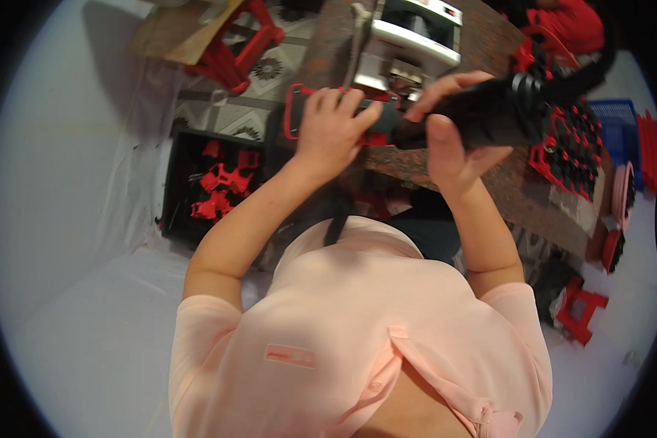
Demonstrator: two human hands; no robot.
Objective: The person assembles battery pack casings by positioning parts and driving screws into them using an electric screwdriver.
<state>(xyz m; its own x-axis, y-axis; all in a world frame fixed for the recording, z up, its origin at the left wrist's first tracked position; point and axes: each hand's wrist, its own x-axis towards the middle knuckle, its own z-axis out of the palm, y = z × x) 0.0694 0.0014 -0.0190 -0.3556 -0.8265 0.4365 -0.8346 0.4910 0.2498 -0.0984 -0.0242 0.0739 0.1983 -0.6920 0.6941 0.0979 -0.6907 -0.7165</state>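
My left hand point(336, 128) rests over a red-framed part with a dark grey body point(383, 117) at the table's near edge, fingers bent around it. A red loop of its frame shows left of the hand. My right hand point(452, 135) is closed about a black cylindrical tool point(493, 113) with ridged rings and a thick black cord, its narrow end pointing left at the grey body. Fingers show above the tool and the thumb below; whether its tip touches the part is hard to see. Just beyond stands a white machine point(412, 36) with a metal fitting in front.
Rows of red and black parts point(562, 150) lie on the brown speckled table point(489, 175) at right, with a blue basket point(613, 113) beyond. A black bin point(175, 190) of red pieces stands at left. Red stools point(230, 51) point(582, 310) stand about. Another person's red sleeve point(573, 25) shows at far right.
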